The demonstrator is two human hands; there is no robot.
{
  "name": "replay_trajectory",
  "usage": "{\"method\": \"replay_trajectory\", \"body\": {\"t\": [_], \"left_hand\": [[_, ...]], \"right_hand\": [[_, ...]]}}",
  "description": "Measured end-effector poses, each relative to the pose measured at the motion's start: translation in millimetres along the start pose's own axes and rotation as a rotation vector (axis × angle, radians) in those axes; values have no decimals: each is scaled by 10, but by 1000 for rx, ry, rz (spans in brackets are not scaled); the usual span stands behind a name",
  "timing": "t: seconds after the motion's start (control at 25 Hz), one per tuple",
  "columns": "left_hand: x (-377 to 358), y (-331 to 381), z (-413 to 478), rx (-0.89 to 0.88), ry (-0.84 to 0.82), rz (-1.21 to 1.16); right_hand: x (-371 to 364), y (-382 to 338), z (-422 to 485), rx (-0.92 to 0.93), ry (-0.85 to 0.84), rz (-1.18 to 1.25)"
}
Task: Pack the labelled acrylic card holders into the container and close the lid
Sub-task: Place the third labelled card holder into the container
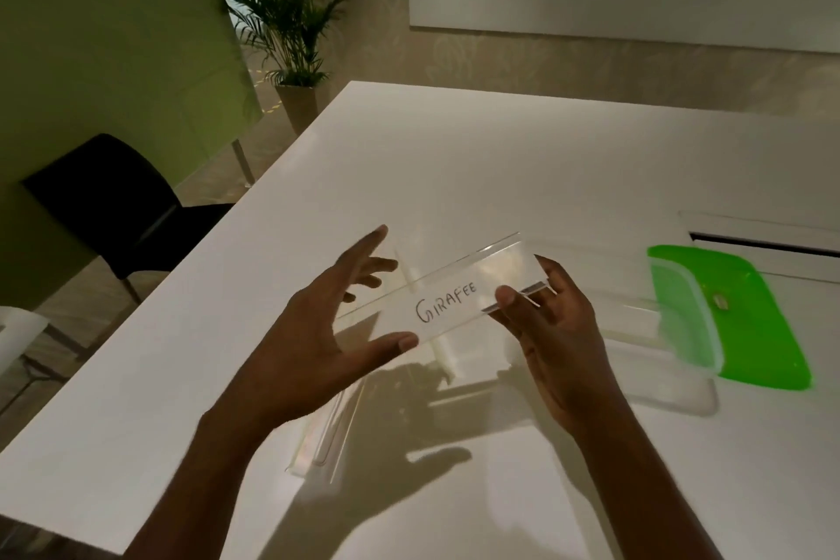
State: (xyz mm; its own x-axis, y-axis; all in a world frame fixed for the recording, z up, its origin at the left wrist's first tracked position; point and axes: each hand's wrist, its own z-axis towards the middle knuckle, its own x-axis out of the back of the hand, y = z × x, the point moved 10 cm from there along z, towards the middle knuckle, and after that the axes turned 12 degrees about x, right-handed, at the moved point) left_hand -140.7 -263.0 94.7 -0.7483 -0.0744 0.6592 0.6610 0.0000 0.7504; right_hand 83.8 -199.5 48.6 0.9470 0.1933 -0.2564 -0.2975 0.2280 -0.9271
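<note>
- Head view: the right hand [545, 323] holds a clear acrylic card holder [436, 305] above the white table [500, 159]. It pinches the holder's right end, with the thumb on the front face and the other fingers [557, 282] curled behind.
- The card holder is tilted, its right end higher and farther away. The handwritten word "GIRAFEE" faces the camera.
- The left hand [327, 332] is at the holder's left end with its fingers [368, 241] straight and spread apart, gripping nothing. The thumb tip lies at the holder's lower edge, but I cannot tell whether it touches.
- A second holder [325, 437], also clear, lies on the table below the left wrist, near the table's near edge.
- To the right of the hands a clear container [672, 382] stands open on the table. It is blurred, so I cannot tell what is in it.
- Its green lid [754, 323] lies flat on the table just beyond the container, with the container's right rim over the lid's left part.
- Past the table's left edge are a black chair [118, 205] and, farther back, a potted plant [286, 14].
</note>
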Motion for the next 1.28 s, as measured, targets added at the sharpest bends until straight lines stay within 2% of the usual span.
{"method": "replay_trajectory", "body": {"t": [0.2,0.36,0.56,0.72,0.8,0.88,1.08,1.28], "left_hand": [[-337,54,66,93,-319,-104],[-522,264,139,74,-334,-201],[-612,538,309,6,-357,-240],[-723,833,474,-61,-390,-181],[-772,995,587,-113,-393,-102],[-820,1166,729,-167,-383,2],[-1004,1542,1105,-275,-269,277],[-1489,1605,1408,-276,-323,495]], "right_hand": [[405,-169,-88,42,39,123],[686,-309,-186,40,46,89],[1016,-659,-240,74,-53,-43],[1249,-1060,-177,97,-152,-409],[1357,-1179,-103,115,-224,-697],[1518,-1225,-2,143,-221,-919],[1756,-859,335,142,-205,-1134],[1829,-282,572,-12,-328,-1426]]}}
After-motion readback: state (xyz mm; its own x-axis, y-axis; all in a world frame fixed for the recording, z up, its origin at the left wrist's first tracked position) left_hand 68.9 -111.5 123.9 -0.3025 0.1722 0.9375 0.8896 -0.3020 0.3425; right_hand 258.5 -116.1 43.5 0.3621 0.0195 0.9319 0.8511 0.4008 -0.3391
